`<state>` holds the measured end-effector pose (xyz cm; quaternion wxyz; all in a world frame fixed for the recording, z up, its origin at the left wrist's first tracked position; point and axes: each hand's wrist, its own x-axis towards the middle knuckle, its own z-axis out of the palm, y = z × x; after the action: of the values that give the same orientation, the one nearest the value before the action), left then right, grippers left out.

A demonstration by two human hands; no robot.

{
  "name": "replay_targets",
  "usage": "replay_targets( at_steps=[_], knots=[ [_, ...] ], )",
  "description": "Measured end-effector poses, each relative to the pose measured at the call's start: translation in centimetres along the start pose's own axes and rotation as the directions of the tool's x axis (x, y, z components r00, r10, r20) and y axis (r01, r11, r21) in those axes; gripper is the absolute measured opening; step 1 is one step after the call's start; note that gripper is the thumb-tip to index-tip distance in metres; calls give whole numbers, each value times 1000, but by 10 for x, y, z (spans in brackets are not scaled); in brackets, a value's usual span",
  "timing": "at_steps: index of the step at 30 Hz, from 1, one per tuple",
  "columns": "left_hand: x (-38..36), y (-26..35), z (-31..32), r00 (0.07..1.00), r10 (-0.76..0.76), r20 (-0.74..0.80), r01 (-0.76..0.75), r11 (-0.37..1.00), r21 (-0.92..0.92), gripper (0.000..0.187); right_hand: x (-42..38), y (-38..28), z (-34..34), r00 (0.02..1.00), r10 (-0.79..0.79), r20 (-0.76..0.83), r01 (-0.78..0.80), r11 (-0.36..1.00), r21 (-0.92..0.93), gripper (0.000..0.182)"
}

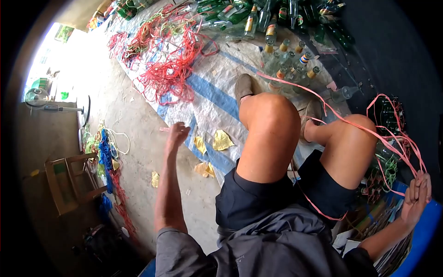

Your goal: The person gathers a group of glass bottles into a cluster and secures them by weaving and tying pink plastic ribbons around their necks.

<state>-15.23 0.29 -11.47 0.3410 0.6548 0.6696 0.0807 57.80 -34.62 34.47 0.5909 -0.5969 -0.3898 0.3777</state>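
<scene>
On the right, my right hand (417, 196) is raised with its fingers closed on pink plastic twine (401, 135). Several strands loop up from this hand, and one runs across my knee toward the glass bottles. My left hand (177, 135) is held out over the floor with curled fingers. A short pinkish piece (164, 129) sticks out beside it; I cannot tell what it is. Clear glass bottles (290, 64), some with orange or yellow neck labels, stand grouped by my feet. Another strand of twine lies over my lap.
A tangled heap of red twine (168, 64) covers part of the striped plastic sheet (210, 94). Green bottles (230, 14) lie at the far end. Yellow paper scraps (223, 140) are on the sheet. At left are a fan (85, 111), a wooden chair (64, 184) and blue twine (106, 157).
</scene>
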Motion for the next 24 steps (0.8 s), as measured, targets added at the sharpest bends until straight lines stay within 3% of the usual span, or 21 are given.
replay_targets(
  at_steps=[2,6,8,10,12,14,16,18,19,20,22,24],
  knots=[
    [-23,60,20,972,152,-181,-195,948,-250,26,-4,-3,9,999,-8,-45,4,996,-94,18],
    [-82,242,-23,954,77,-290,-228,815,-532,26,-2,-1,26,998,-1,65,5,998,-61,18],
    [-112,312,-35,887,186,-422,-410,737,-537,19,1,3,40,996,-7,92,8,1000,-15,18],
    [-158,385,-48,784,328,-528,-564,733,-382,13,-1,12,40,997,-19,79,15,999,48,22],
    [-190,428,-49,650,575,-496,-758,535,-373,15,1,13,60,997,-43,62,38,996,76,25],
    [-219,464,-35,706,637,-309,-629,364,-687,28,0,12,74,995,-76,62,70,993,94,27],
    [-239,493,-13,783,591,-194,-446,314,-838,33,-2,9,79,987,-100,125,83,988,131,28],
    [-243,501,4,771,637,11,-337,423,-841,33,-8,6,88,986,-111,122,102,992,79,32],
    [-247,509,21,798,582,160,30,227,-973,31,-12,8,91,986,-115,124,106,991,75,33],
    [-245,510,30,755,605,252,104,269,-958,35,-15,9,94,985,-117,126,109,991,72,34],
    [-240,514,49,731,591,341,254,228,-940,43,-19,8,106,983,-115,144,117,993,-9,35],
    [-238,518,59,691,585,425,525,-1,-851,49,-18,10,112,979,-48,197,68,993,-98,35]
  ],
)
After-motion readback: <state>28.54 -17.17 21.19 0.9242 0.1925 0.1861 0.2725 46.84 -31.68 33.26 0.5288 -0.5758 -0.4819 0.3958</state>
